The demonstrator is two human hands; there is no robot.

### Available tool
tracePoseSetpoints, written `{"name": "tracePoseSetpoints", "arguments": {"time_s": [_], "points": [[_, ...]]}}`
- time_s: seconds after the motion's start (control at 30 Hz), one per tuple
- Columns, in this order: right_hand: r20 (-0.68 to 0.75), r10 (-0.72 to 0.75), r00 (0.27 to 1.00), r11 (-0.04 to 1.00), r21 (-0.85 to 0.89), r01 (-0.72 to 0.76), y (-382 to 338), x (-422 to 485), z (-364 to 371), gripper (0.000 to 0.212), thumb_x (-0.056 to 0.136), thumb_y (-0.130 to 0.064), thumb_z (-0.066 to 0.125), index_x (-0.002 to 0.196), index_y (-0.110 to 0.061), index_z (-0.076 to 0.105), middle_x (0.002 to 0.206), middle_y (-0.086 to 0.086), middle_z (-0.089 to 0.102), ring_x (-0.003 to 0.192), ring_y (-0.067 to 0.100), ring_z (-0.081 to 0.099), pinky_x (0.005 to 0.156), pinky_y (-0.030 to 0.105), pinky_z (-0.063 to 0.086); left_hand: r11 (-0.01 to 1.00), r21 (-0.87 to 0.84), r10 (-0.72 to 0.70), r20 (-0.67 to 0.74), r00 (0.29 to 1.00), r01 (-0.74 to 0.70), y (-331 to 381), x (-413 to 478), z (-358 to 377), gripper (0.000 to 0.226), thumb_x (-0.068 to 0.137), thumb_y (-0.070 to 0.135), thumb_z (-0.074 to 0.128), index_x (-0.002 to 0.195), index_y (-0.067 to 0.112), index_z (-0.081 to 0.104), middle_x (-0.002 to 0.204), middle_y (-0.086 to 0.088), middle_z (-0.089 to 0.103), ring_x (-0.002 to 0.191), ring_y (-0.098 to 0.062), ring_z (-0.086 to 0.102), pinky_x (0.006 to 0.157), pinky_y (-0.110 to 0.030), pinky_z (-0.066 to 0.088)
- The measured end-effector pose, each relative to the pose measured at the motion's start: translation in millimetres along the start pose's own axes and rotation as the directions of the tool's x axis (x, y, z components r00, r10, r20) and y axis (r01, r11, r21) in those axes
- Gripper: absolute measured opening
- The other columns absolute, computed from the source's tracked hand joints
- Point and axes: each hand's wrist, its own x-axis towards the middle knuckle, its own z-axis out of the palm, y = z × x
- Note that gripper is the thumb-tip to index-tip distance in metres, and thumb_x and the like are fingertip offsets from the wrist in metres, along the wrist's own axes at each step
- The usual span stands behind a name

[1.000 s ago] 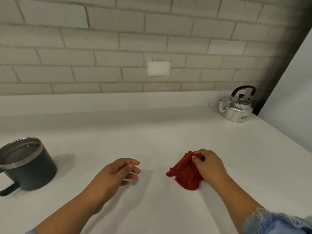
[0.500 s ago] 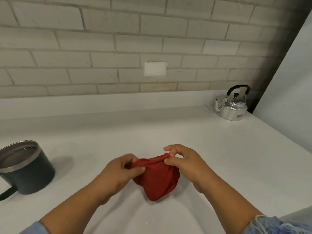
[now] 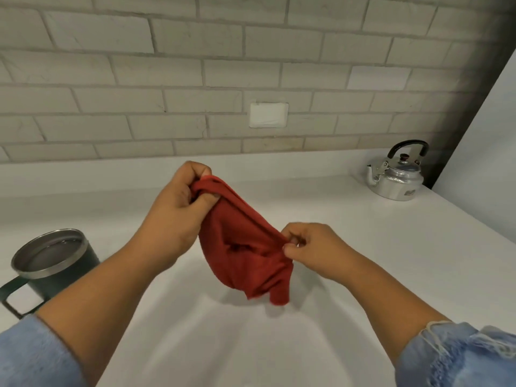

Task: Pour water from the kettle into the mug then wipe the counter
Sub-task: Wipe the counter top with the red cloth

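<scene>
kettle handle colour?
Black, arched over the silver kettle; clearest in the head view, far right of the counter.

White counter set against a brick wall, metal kettle stood in its far right corner, dark mug with steel rim placed near its left edge

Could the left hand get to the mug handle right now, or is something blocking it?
Probably not at once. Nothing stands between the left hand and the mug on the counter, but its fingers are closed on the red cloth, which the right hand also pinches. It must let go first.
</scene>
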Motion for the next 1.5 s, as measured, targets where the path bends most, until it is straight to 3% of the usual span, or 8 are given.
{"name": "tracePoseSetpoints", "arguments": {"time_s": [0.47,0.63,0.73,0.87,1.07,1.17,1.33,1.5], "points": [[-0.546,-0.015,0.838,0.985,0.137,0.107,1.0,41.3,-63.2,0.03,0.085,-0.008,0.057,0.071,-0.033,0.051,0.08,-0.005,0.057,0.06,0.014,0.046,0.053,0.024,0.036,0.999,0.038,0.038,-0.212,0.976,-0.031,3.5,37.1,-44.4,0.026,0.092,0.011,0.049,0.077,0.032,0.044,0.067,0.004,0.04,0.058,-0.007,0.033,0.051,-0.018,0.029],[-0.256,-0.076,0.964,0.7,0.674,0.234,-11.2,11.1,-78.8,0.026,0.084,0.002,0.051,0.081,-0.024,0.053,0.079,-0.004,0.064,0.08,0.015,0.064,0.086,0.033,0.051,0.968,-0.25,-0.006,0.097,0.995,0.03,7.5,14.7,-64.8,0.016,0.078,0.009,0.055,0.077,0.025,0.051,0.074,-0.012,0.046,0.067,-0.02,0.043,0.059,-0.026,0.037],[0.072,-0.124,0.99,0.639,0.769,0.025,11.1,-7.7,-74.1,0.023,0.066,0.005,0.06,0.077,-0.016,0.059,0.067,0.004,0.061,0.064,0.016,0.059,0.07,0.028,0.056,0.936,-0.139,-0.229,0.453,0.861,0.322,-14.7,-12.9,-83.6,0.031,0.061,0.024,0.082,0.077,0.014,0.057,0.076,-0.021,0.054,0.068,-0.026,0.052,0.057,-0.026,0.046],[0.461,0.053,0.886,0.789,0.524,-0.32,41.6,-12.4,-40.1,0.009,0.081,-0.002,0.061,0.082,-0.01,0.063,0.076,0.011,0.063,0.068,0.02,0.06,0.068,0.032,0.055,0.793,0.096,-0.535,0.58,0.614,0.601,-53.2,-42.5,-84.2,0.021,0.064,0.02,0.08,0.073,0.014,0.061,0.069,-0.004,0.06,0.065,-0.014,0.059,0.062,-0.026,0.051],[0.146,0.405,0.903,0.765,0.487,-0.422,58.6,20.2,16.7,0.005,0.084,-0.008,0.062,0.089,-0.009,0.064,0.086,0.011,0.063,0.072,0.019,0.06,0.073,0.035,0.054,0.731,0.233,-0.667,0.042,0.744,0.642,-110.8,-47.7,-67.3,0.024,0.071,0.02,0.076,0.09,0.016,0.061,0.086,-0.016,0.067,0.074,-0.022,0.062,0.069,-0.039,0.054],[-0.04,0.431,0.902,0.902,0.051,-0.429,67.1,25.0,32.7,0.04,0.076,-0.027,0.074,0.108,-0.01,0.057,0.096,0.003,0.057,0.088,0.02,0.057,0.073,0.027,0.046,0.586,0.621,-0.571,-0.138,0.809,0.52,-119.7,-54.1,-56.1,0.045,0.072,0.026,0.076,0.11,0.021,0.053,0.107,-0.007,0.058,0.089,-0.023,0.06,0.075,-0.034,0.05],[0.074,0.49,0.868,0.808,-0.414,-0.42,61.8,15.9,43.5,0.058,0.065,-0.055,0.076,0.096,-0.013,0.051,0.092,0.001,0.055,0.084,0.018,0.053,0.054,0.02,0.034,0.235,0.908,-0.706,-0.087,0.703,0.348,-108.7,-73.5,-38.1,0.061,0.06,0.072,0.063,0.088,0.021,0.045,0.089,0.001,0.05,0.08,-0.017,0.055,0.07,-0.028,0.046],[0.214,0.506,0.836,0.786,-0.514,-0.344,48.7,17.0,47.6,0.03,0.076,-0.035,0.072,0.074,-0.014,0.051,0.089,0.005,0.061,0.087,0.021,0.059,0.07,0.026,0.044,0.26,0.935,-0.744,0.035,0.667,0.242,-98.3,-76.2,-28.4,0.039,0.075,0.055,0.061,0.062,0.025,0.042,0.069,0.007,0.047,0.063,-0.008,0.049,0.053,-0.019,0.034]]}}
